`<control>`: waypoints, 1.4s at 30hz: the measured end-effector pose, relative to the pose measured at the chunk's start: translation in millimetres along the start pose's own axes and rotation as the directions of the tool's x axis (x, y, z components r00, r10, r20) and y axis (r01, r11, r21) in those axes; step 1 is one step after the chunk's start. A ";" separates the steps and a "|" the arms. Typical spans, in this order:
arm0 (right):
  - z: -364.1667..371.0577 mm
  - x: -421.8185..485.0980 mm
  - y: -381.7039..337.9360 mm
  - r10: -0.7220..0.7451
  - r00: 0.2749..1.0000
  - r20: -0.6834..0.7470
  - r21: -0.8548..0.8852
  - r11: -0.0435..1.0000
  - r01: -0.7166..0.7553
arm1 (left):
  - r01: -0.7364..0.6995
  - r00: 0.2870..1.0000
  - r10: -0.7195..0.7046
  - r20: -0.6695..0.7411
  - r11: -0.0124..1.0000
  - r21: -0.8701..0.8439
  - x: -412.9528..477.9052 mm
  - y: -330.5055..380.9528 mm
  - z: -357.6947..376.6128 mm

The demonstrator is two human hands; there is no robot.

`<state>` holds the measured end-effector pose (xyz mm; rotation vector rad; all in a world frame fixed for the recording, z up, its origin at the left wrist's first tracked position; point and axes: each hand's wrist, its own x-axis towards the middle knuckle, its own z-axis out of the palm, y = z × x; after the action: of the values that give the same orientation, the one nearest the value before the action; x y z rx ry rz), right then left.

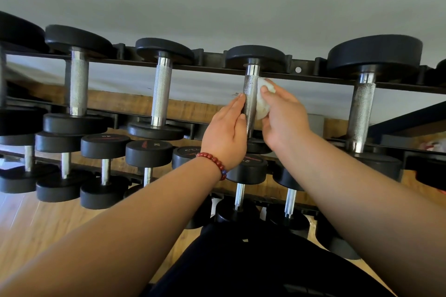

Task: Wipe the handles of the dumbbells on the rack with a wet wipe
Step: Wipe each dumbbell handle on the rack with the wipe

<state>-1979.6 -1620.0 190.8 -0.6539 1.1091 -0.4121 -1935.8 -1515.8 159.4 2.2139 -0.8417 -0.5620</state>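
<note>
Dumbbells [156,131] are sitting in rows on the rack [309,72], with black heads at each end and knurled steel bars between, and smaller ones are lying on the tiers below. We are working on the top tier, at the handle [249,99] near the middle of the view. Our left hand [225,132], wearing a red bead bracelet [213,160] at the wrist, is steadying that bar from its left side, fingers [237,102] straight and pressed together against the metal. Our right hand [286,116] is pinching the wet wipe [262,108] in a bunch and pressing it to the bar's right side. We are judging the wiping of this handle to be under way. The next move is calling for the wipe to be run round and along the knurling, then carried to a neighbouring bar. Red marks and pale numbers are showing on the lower heads [105,142]. One is possibly reading 30, though it is upside down and blurred.
</note>
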 end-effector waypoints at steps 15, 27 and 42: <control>12.6 12.5 -8.4 -0.036 0.998 -0.042 0.003 0.999 0.036 | 0.011 1.000 -0.011 0.005 0.999 -0.032 -1.4 1.1 -1.2; -4.5 2.4 12.5 -0.142 0.989 -0.030 -0.238 0.962 0.131 | 0.015 1.000 -0.016 -0.002 0.997 -0.070 -2.1 0.6 -0.7; -33.2 -0.9 27.4 -0.197 0.978 0.066 -0.514 0.833 0.202 | 0.009 1.000 -0.006 0.022 0.988 -0.155 -13.3 -18.5 3.7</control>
<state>-2010.7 -1608.3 163.5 -1.2598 1.1530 -0.2821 -1939.8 -1497.9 145.3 2.0738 -0.7742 -0.6339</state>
